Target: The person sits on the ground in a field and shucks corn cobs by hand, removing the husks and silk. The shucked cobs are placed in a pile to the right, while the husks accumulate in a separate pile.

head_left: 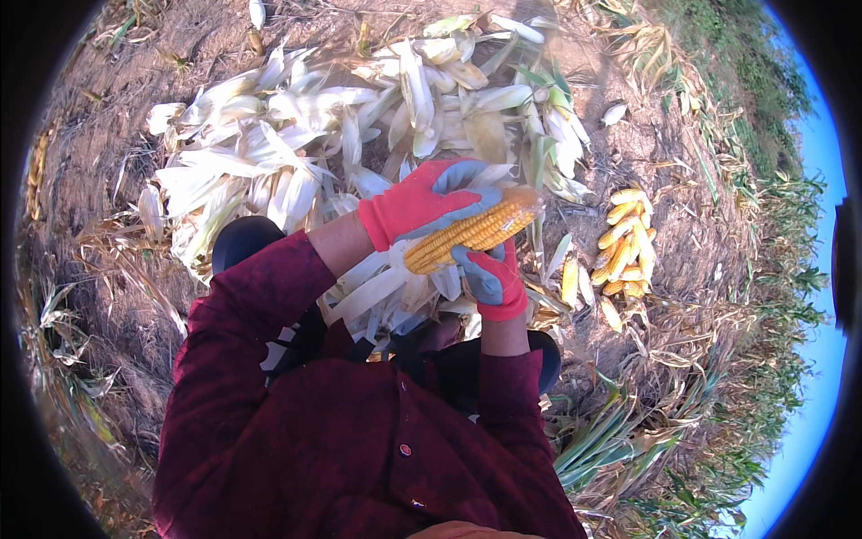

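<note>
A husked ear of yellow corn [461, 239] lies slantwise between my hands, with fine silk at its upper right end. My left hand [425, 201], in a red glove with a grey palm, grips the cob from above, thumb along the kernels. A pale strip of husk [495, 176] shows by its fingers; whether they pinch it, I cannot tell. From below, my right hand [497, 279], gloved alike, holds the cob near its middle. Loose husks [377, 296] lie beneath the hands, between my knees.
A wide heap of ears in pale husks [296, 114] covers the ground ahead. Bare yellow cobs [627, 246] are piled on the right, with a single cob [570, 281] closer in. Dry stalks and leaves [646, 418] litter the soil; standing corn plants [774, 323] edge the right.
</note>
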A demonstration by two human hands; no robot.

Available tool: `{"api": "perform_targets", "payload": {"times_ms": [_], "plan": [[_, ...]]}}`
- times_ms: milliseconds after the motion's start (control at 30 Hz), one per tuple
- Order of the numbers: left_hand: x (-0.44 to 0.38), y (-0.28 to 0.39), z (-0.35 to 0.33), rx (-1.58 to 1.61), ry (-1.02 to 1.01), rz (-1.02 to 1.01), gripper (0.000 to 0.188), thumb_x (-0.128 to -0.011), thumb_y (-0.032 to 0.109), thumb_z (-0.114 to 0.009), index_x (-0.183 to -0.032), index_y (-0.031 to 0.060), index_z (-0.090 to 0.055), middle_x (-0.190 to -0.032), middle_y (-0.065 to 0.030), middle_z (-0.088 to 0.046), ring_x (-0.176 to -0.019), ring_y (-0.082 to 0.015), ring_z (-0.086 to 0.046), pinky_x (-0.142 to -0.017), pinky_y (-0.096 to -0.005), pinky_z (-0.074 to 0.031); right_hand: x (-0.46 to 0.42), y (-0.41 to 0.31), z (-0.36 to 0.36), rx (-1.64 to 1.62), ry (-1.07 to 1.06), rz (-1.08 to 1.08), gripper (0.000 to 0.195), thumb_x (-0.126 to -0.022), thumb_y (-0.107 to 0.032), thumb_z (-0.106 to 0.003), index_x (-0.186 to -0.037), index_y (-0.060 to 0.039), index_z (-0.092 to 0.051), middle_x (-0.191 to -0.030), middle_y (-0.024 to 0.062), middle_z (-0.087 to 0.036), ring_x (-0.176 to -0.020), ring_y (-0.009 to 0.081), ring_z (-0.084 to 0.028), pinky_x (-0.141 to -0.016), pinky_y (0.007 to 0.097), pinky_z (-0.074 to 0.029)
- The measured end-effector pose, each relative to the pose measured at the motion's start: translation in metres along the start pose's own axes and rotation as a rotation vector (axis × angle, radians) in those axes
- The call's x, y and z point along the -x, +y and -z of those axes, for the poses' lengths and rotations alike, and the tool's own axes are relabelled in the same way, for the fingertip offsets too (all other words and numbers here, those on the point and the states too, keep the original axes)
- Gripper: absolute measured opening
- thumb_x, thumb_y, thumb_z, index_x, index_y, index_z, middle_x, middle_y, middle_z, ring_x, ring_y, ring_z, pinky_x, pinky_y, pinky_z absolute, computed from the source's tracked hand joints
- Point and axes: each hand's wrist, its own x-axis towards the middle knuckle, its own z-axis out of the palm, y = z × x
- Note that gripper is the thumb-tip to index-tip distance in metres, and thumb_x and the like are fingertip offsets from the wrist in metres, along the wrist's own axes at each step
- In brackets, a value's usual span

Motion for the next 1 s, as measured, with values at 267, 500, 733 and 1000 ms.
{"api": "perform_targets", "payload": {"times_ms": [267,500,733,1000], "plan": [[0.007,0.002,-0.01,-0.199,-0.031,-0.124,0.041,-0.088,0.006,-0.057,-0.128,0.0008,-0.051,-0.119,-0.0089,-0.06,-0.11,-0.0125,-0.054,-0.097,-0.0301,-0.042,-0.003,0.006,0.006,0.15,-0.012,-0.05,0.052,-0.075,0.0,-0.067,-0.123,-0.0035,-0.049,-0.112,0.0063,-0.058,-0.103,0.0161,-0.057,-0.086,0.0299,-0.047],[0.006,0.009,-0.004,-0.135,0.025,-0.209,0.024,-0.087,-0.001,-0.053,-0.111,-0.0016,-0.059,-0.113,-0.0099,-0.061,-0.105,-0.0153,-0.057,-0.094,-0.0298,-0.044,-0.005,0.013,0.005,0.221,0.004,-0.06,0.047,-0.076,0.002,-0.065,-0.121,-0.0032,-0.052,-0.11,0.0044,-0.059,-0.101,0.0155,-0.057,-0.087,0.0293,-0.046],[0.005,0.001,0.002,-0.003,0.186,-0.104,0.016,-0.09,0.007,-0.054,-0.104,0.0003,-0.059,-0.107,-0.0079,-0.062,-0.099,-0.0143,-0.058,-0.089,-0.0296,-0.046,-0.006,0.02,0.007,0.227,0.044,-0.055,0.051,-0.076,0.0,-0.068,-0.123,-0.0014,-0.048,-0.11,0.0068,-0.059,-0.1,0.0165,-0.058,-0.085,0.03,-0.048],[0.0,-0.003,-0.001,0.685,0.248,-0.048,0.013,-0.094,0.016,-0.05,-0.099,0.0059,-0.058,-0.085,-0.0032,-0.057,-0.074,-0.0131,-0.053,-0.072,-0.0292,-0.047,-0.002,0.016,0.002,0.138,0.11,-0.104,0.046,-0.073,0.002,-0.066,-0.117,-0.0007,-0.053,-0.106,0.0067,-0.06,-0.098,0.0161,-0.058,-0.084,0.0292,-0.047]]}}
